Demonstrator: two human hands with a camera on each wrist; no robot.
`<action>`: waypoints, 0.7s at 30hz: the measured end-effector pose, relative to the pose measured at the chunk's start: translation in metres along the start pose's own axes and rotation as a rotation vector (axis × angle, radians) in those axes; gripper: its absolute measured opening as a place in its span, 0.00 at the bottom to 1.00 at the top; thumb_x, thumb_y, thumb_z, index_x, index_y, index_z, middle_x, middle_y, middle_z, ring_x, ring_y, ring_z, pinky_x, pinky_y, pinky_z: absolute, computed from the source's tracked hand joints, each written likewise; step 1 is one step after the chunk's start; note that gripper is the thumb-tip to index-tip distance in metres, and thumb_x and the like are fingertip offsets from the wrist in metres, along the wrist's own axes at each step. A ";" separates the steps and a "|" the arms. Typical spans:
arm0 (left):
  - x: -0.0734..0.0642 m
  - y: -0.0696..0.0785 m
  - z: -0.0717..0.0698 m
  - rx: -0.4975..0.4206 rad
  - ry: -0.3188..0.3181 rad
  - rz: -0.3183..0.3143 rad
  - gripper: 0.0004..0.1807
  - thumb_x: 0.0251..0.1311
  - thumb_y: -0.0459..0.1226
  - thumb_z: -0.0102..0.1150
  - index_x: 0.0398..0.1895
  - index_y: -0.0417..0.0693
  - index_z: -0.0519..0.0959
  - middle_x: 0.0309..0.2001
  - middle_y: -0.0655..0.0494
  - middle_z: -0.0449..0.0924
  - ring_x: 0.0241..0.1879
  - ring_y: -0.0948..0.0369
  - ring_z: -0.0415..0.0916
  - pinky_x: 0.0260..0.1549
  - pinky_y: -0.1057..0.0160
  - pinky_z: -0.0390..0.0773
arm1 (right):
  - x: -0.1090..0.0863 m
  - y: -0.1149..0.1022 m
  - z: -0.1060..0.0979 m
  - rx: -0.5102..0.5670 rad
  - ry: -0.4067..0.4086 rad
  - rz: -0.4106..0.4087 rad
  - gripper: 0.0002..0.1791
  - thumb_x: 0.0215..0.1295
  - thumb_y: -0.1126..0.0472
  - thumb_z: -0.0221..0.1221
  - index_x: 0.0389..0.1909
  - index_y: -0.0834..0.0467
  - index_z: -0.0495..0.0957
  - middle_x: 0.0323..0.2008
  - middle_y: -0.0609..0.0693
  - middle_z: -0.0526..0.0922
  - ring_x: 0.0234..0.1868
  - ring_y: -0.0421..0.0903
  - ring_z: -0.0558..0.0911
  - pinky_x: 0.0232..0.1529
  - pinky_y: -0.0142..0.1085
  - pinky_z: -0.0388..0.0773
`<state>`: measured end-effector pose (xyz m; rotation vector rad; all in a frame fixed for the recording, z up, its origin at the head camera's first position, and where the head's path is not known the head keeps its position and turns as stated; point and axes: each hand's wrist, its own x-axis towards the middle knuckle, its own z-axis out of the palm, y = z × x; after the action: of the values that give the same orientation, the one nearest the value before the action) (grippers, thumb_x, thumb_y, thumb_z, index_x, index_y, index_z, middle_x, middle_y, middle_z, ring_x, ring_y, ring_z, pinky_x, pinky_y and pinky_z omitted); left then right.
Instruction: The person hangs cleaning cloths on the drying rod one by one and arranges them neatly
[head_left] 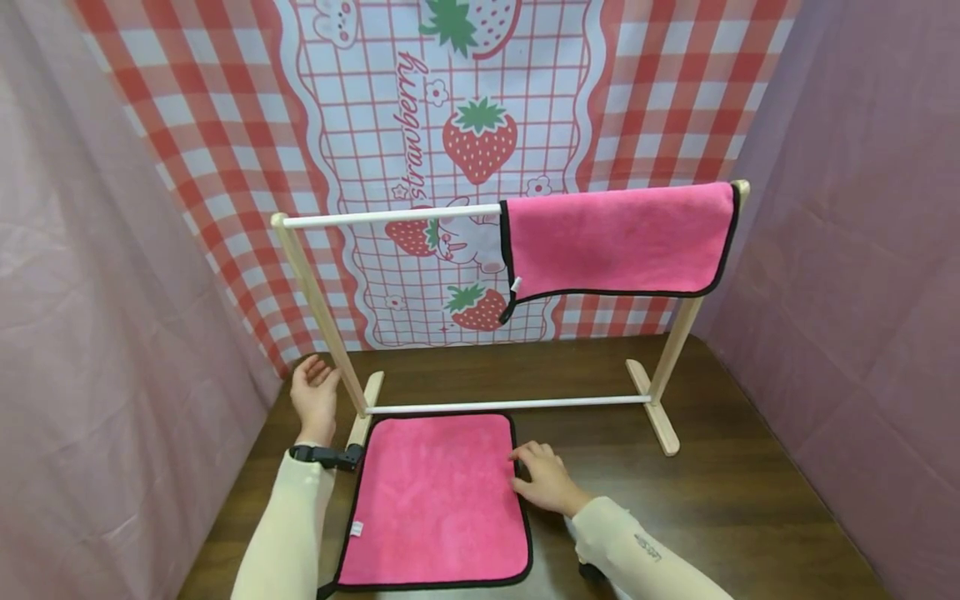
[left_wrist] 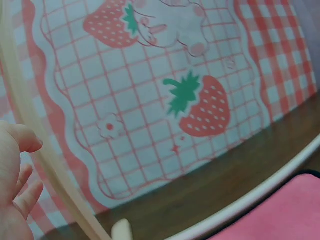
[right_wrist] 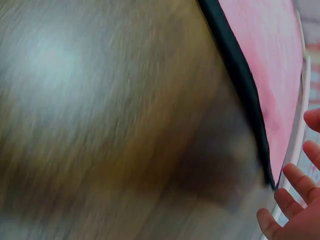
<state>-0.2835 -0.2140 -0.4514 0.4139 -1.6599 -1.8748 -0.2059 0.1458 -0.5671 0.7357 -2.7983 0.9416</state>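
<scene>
A pink towel with black edging [head_left: 442, 500] lies flat on the table, a small white tag near its left edge. Over its right edge hovers my right hand [head_left: 550, 479], fingers spread and loosely bent; in the right wrist view the fingers [right_wrist: 298, 182] hold nothing. My left hand [head_left: 313, 404] is raised beside the left post [head_left: 318, 317] of a wooden rack, its fingers loosely bent around nothing. Whether it touches the post I cannot tell. A second pink towel [head_left: 618, 242] hangs folded over the right part of the rack's white top bar [head_left: 390, 216].
The rack's white lower bar [head_left: 510, 404] runs just behind the flat towel. Its wooden feet stand on the brown table [head_left: 720, 500]. A strawberry-print checked cloth [head_left: 480, 142] hangs behind, with pink curtains [head_left: 847, 250] on both sides.
</scene>
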 end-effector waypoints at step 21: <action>0.035 0.082 0.033 -0.022 -0.097 0.169 0.26 0.61 0.21 0.56 0.65 0.32 0.68 0.55 0.49 0.72 0.54 0.57 0.72 0.52 0.62 0.75 | 0.009 -0.048 0.064 -0.124 -0.335 -0.031 0.58 0.43 0.30 0.71 0.74 0.47 0.61 0.75 0.61 0.51 0.74 0.65 0.51 0.66 0.72 0.44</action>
<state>-0.3118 -0.2133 -0.3609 0.1701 -1.6793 -1.8107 -0.1872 0.0714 -0.5902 0.9976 -3.0819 0.6865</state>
